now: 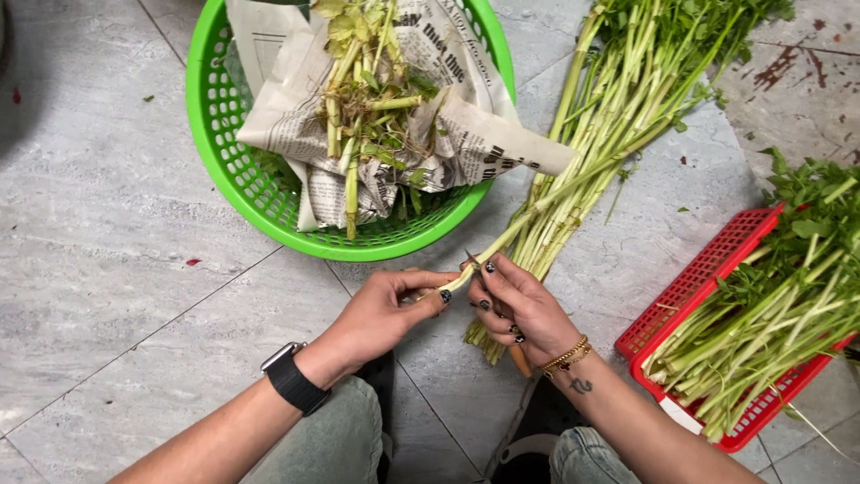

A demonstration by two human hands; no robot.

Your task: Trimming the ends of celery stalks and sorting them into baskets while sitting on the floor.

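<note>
- Green, long vegetable stem (537,208) with a pale lower end lies between both hands, above the grey tiled floor (107,224); its leafy top reaches up and right over the loose pile of similar stems (609,116).
- Left hand (385,309) pinches the pale cut end of the stem between thumb and fingers; a black watch (291,376) sits on this wrist.
- Right hand (515,300) is closed around a small knife with a wooden handle (520,358), and the blade tip shows just beside the stem near the fingers.
- Judging by its look, the stem is light, quite stiff at the thick bottom and soft near the leaves, so it can snap or bruise; the firm pale end seems the best place to hold it.
- Round green plastic basket (224,152) stands ahead, lined with crumpled newspaper (466,134) that carries cut scraps of stems (367,99).
- Red plastic tray (690,287) at the right holds more stems (770,314) laid side by side.
</note>
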